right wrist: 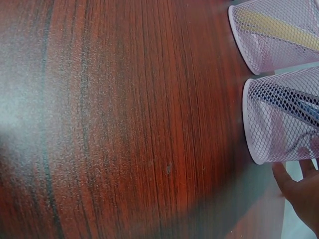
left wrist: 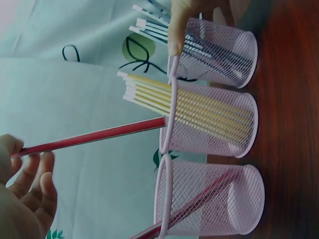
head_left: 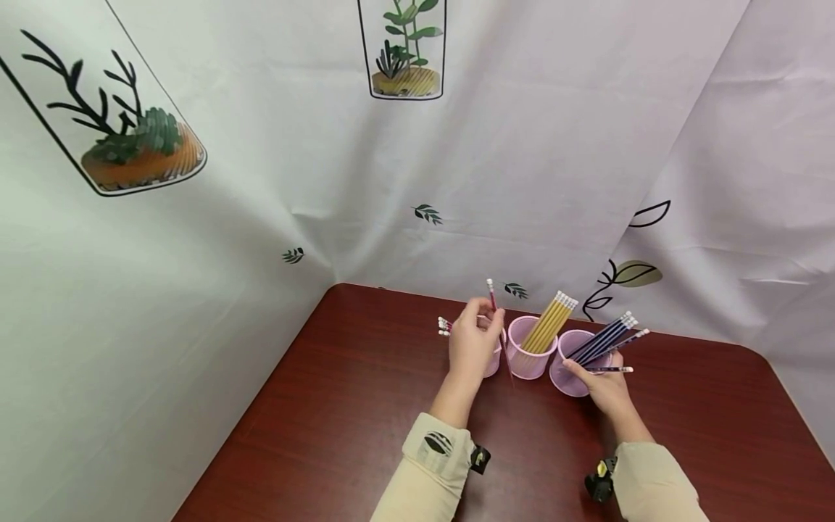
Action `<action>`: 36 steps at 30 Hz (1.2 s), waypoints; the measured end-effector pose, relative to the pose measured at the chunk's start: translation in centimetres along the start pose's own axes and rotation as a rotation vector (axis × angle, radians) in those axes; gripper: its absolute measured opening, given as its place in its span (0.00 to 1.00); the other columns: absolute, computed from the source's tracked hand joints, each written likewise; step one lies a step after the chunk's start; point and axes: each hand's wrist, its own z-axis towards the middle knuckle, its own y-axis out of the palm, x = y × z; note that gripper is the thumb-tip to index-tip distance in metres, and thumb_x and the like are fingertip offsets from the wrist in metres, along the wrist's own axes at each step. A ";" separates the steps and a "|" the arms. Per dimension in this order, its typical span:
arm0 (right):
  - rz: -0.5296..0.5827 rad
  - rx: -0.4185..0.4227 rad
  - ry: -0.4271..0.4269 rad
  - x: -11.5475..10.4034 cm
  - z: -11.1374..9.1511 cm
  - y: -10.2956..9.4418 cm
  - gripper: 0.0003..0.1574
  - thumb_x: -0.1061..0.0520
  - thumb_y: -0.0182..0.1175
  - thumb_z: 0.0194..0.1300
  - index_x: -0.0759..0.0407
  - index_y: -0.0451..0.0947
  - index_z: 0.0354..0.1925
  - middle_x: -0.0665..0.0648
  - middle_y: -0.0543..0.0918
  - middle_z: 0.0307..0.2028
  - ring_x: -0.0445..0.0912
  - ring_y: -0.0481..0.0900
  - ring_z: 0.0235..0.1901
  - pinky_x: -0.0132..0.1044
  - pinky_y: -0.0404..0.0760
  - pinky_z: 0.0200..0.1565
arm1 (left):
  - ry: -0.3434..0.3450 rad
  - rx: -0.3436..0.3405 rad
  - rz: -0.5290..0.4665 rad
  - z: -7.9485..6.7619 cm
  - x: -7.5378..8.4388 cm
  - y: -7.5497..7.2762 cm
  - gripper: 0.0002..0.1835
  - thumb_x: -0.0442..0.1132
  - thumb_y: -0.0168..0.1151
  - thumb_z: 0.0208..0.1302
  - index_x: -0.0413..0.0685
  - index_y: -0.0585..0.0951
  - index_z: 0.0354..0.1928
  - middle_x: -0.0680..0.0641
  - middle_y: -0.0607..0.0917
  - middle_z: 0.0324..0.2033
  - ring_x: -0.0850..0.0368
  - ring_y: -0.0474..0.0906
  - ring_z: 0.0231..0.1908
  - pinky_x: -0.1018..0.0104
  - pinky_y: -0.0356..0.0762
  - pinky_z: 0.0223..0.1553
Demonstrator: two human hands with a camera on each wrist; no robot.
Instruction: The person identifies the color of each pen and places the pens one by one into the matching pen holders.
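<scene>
A red pencil [left wrist: 99, 135] is pinched near its eraser end between the thumb and fingers of my left hand [head_left: 472, 341]. Its lower end slants down past the left pink mesh cup [left wrist: 219, 194], and in the left wrist view it overlaps the middle cup's rim. More red pencils [head_left: 445, 325] lean out of that left cup, partly hidden behind the hand. My right hand [head_left: 607, 384] grips the right pink mesh cup [head_left: 569, 381], thumb at its rim and fingers round the far side. Several dark blue pencils [head_left: 603, 337] stand tilted in that cup.
Between the two outer cups stands the middle pink mesh cup [head_left: 527, 368], with several yellow pencils [head_left: 549, 325] leaning right in it. All three cups stand in a row on the reddish-brown table [head_left: 365, 406]. A white patterned curtain [head_left: 313, 159] hangs behind the table.
</scene>
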 end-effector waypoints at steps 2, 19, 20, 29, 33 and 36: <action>0.002 0.006 -0.006 0.0 0.0 0.0 0.57 0.52 0.65 0.57 0.64 0.37 0.68 0.70 0.52 0.63 0.57 0.53 0.62 0.51 0.50 0.64 | 0.012 0.063 -0.001 0.2 -0.2 -0.3 0.09 0.38 0.62 0.59 0.44 0.76 0.40 0.50 0.82 0.29 0.62 0.78 0.27 0.72 0.76 0.30; -0.005 0.011 0.007 0.2 0.0 0.0 0.57 0.51 0.65 0.57 0.64 0.37 0.68 0.70 0.51 0.63 0.57 0.53 0.62 0.51 0.51 0.64 | -0.040 0.196 0.100 -2.3 -4.2 0.4 0.11 0.35 0.61 0.58 0.45 0.71 0.41 0.49 0.81 0.31 0.57 0.80 0.30 0.64 0.75 0.28; -0.005 0.012 0.008 0.1 0.0 0.0 0.58 0.51 0.65 0.57 0.64 0.37 0.68 0.70 0.51 0.63 0.57 0.53 0.62 0.51 0.51 0.64 | -0.050 0.190 0.118 -2.6 -4.4 0.5 0.11 0.35 0.61 0.58 0.45 0.72 0.41 0.49 0.81 0.30 0.57 0.80 0.29 0.63 0.74 0.27; -0.012 0.050 -0.097 0.4 0.1 0.4 0.47 0.56 0.67 0.56 0.67 0.50 0.63 0.66 0.64 0.55 0.46 0.65 0.52 0.27 0.61 0.55 | -0.092 0.167 0.180 -4.4 -6.1 0.8 0.08 0.40 0.59 0.60 0.47 0.73 0.37 0.51 0.82 0.28 0.59 0.80 0.28 0.60 0.73 0.28; 0.013 0.075 -0.169 0.5 0.1 0.5 0.41 0.60 0.68 0.53 0.68 0.56 0.58 0.62 0.70 0.46 0.34 0.68 0.42 0.19 0.63 0.45 | -0.119 0.175 0.171 -4.8 -6.7 0.7 0.07 0.42 0.59 0.61 0.48 0.74 0.37 0.52 0.83 0.27 0.59 0.80 0.28 0.60 0.73 0.28; 0.006 0.072 -0.132 0.4 0.0 0.5 0.44 0.58 0.68 0.54 0.66 0.53 0.60 0.60 0.68 0.50 0.35 0.66 0.45 0.19 0.61 0.45 | -0.133 0.185 0.176 -5.1 -7.1 0.6 0.07 0.42 0.59 0.60 0.48 0.74 0.37 0.51 0.84 0.27 0.59 0.81 0.28 0.61 0.74 0.27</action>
